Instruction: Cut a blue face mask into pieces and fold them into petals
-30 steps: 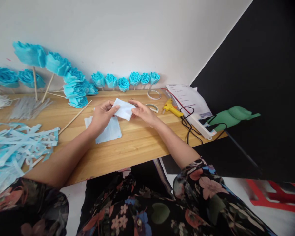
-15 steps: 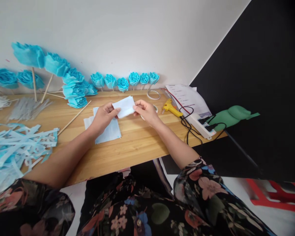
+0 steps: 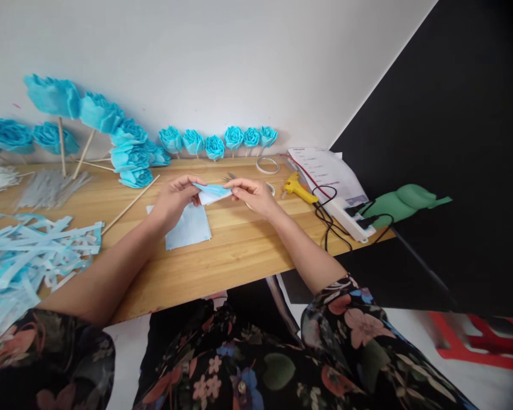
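My left hand [image 3: 177,199] and my right hand [image 3: 255,195] pinch opposite ends of a small face-mask sheet [image 3: 214,195], white below with a blue upper edge. It is held above the table, its layers partly parted. Beneath my left hand lie pale blue face-mask sheets [image 3: 188,228] on the wood, partly covered by the hand. The tips of scissors [image 3: 228,176] show just behind the held sheet. By my right hand, a roll of tape [image 3: 272,189] is mostly hidden.
Blue fabric flowers [image 3: 214,147] on sticks line the wall. Cut blue-white strips [image 3: 29,250] are heaped left, with a wooden stick [image 3: 130,205] nearby. To the right are a tape roll [image 3: 267,165], a yellow glue gun [image 3: 297,187], cables, papers [image 3: 325,165] and a power strip [image 3: 346,216].
The held sheet has turned from showing a flat white face to a tilted, narrower view with blue along its top. Scissor tips have come into view behind it.
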`<action>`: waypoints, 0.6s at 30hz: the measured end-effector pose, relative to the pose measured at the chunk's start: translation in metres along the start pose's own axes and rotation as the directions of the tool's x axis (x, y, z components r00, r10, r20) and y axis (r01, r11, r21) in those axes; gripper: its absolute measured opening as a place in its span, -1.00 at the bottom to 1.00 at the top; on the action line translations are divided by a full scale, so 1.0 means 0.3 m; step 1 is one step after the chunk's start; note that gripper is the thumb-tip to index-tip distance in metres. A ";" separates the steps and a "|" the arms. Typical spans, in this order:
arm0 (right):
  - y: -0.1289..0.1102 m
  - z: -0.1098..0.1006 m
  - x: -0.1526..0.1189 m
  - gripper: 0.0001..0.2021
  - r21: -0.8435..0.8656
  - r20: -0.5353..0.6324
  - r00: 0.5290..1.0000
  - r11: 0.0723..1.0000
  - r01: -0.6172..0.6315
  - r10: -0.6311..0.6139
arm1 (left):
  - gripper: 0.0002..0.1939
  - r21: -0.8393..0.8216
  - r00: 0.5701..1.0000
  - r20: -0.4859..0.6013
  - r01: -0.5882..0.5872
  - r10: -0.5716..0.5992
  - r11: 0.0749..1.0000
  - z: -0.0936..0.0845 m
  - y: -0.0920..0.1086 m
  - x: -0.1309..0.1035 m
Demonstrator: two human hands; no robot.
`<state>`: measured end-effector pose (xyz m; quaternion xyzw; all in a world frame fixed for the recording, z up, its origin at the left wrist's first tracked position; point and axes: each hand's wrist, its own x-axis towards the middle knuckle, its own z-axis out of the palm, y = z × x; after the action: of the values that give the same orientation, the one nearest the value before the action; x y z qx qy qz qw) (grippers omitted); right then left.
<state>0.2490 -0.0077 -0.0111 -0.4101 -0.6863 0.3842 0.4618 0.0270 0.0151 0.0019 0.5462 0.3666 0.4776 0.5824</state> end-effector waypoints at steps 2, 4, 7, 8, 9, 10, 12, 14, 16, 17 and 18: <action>-0.015 -0.003 -0.007 -0.76 -0.057 0.030 1.000 0.998 0.007 -0.005 | -0.97 -0.064 1.000 -0.004 0.026 -0.026 0.998 0.000 0.001 0.002; -0.032 -0.006 -0.012 -0.75 -0.075 0.047 0.999 0.997 -0.012 0.015 | -0.99 -0.073 0.999 -0.010 0.031 -0.031 0.997 -0.001 0.002 0.004; -0.054 -0.008 -0.015 -0.69 -0.050 0.058 0.996 0.997 -0.066 0.069 | -0.97 -0.003 0.999 -0.039 -0.011 0.011 1.000 -0.004 0.002 0.005; -0.060 -0.008 -0.015 -0.64 -0.030 0.061 0.995 0.997 -0.075 0.077 | -0.93 0.034 0.999 -0.045 -0.024 0.026 0.999 -0.004 0.003 0.004; -0.064 -0.006 -0.016 -0.57 -0.009 0.064 0.995 0.997 -0.080 0.080 | -0.88 0.076 0.998 -0.045 -0.036 0.040 0.996 -0.004 0.003 0.003; -0.067 -0.004 -0.016 -0.49 0.008 0.071 0.994 0.997 -0.081 0.080 | -0.83 0.117 0.998 -0.041 -0.049 0.054 0.992 -0.003 0.002 0.000; -0.071 0.003 -0.019 -0.34 0.015 0.095 0.992 0.997 -0.082 0.080 | -0.76 0.191 0.997 -0.024 -0.071 0.077 0.979 0.000 0.000 -0.005; -0.071 0.011 -0.023 -0.23 -0.023 0.111 0.990 0.996 -0.088 0.090 | -0.74 0.235 0.996 -0.006 -0.089 0.093 0.968 0.006 -0.004 -0.011; -0.065 0.017 -0.025 -0.21 -0.058 0.084 0.992 0.994 -0.093 0.097 | -0.74 0.248 0.995 0.022 -0.095 0.093 0.964 0.012 -0.006 -0.016; -0.059 0.018 -0.024 -0.24 -0.068 0.053 0.994 0.993 -0.096 0.100 | -0.73 0.252 0.995 0.042 -0.095 0.087 0.963 0.015 -0.006 -0.019; -0.051 0.017 -0.022 -0.30 -0.074 0.017 0.995 0.992 -0.102 0.103 | -0.72 0.256 0.995 0.066 -0.093 0.078 0.962 0.017 -0.004 -0.021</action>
<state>0.2425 -0.0201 -0.0008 -0.4572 -0.6827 0.3865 0.4190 0.0303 0.0075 0.0009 0.6457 0.3857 0.4352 0.4949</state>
